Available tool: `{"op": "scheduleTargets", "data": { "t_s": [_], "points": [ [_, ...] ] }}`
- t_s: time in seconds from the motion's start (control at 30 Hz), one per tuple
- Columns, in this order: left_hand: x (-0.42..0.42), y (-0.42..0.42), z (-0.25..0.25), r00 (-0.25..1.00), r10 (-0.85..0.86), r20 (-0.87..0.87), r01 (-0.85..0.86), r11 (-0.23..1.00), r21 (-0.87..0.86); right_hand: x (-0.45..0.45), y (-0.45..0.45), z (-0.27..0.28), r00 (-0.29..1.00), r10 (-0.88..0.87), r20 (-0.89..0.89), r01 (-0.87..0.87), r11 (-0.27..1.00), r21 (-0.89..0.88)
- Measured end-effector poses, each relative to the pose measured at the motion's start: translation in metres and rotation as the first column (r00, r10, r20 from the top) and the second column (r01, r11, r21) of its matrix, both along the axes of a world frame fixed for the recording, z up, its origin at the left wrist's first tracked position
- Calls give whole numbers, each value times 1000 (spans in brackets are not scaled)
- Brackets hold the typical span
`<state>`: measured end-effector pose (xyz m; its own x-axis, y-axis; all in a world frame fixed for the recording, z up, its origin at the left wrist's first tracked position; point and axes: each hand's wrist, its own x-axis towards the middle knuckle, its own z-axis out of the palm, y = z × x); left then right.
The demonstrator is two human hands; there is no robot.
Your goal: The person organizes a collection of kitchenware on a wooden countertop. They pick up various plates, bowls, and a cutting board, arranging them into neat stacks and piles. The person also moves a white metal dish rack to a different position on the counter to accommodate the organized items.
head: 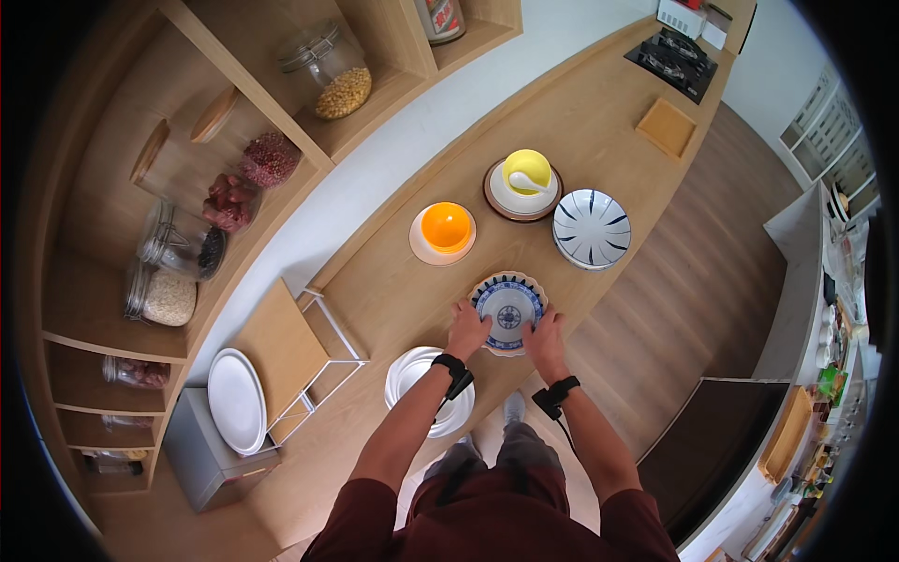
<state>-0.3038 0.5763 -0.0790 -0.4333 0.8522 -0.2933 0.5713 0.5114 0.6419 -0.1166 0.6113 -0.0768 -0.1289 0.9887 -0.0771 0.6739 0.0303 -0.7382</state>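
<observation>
My left hand [469, 329] and my right hand [544, 336] grip opposite sides of a blue-and-white patterned plate [509, 315], which lies on a scalloped-rim plate [539, 284] at the counter's near edge. Beyond them, an orange bowl [447, 226] sits on a pale plate [416, 247]. A yellow bowl [527, 167] with a white spoon [528, 184] rests on stacked plates [500, 191]. To the right stand stacked white plates with dark stripes [592, 228]. White plates [402, 379] are partly hidden under my left forearm. Whether the patterned plate is lifted, I cannot tell.
A white wire rack [336, 362] with a wooden board [284, 351] and white oval plates [237, 400] stands at the left. Shelves with glass jars [344, 91] run above the wooden counter [586, 116]. A wooden tray [666, 129] and a gas hob [672, 63] lie farther along.
</observation>
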Motion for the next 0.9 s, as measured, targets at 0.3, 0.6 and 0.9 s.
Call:
{"op": "scheduleTargets", "data": {
  "t_s": [0.3, 0.6, 0.9],
  "points": [
    [-22, -12, -6, 1000, 23, 5, -23, 996, 89, -5, -11, 16, 996, -87, -15, 88, 995, 52],
    [-83, -185, 40, 878, 140, -457, 18, 945, 325, 27, -126, 27, 936, 328, -128, -332, 943, -14],
    [-79, -277, -23, 882, 345, 322, -377, 925, 42, -55, -168, -4, 923, 307, -233, -357, 909, -216]
  ]
}}
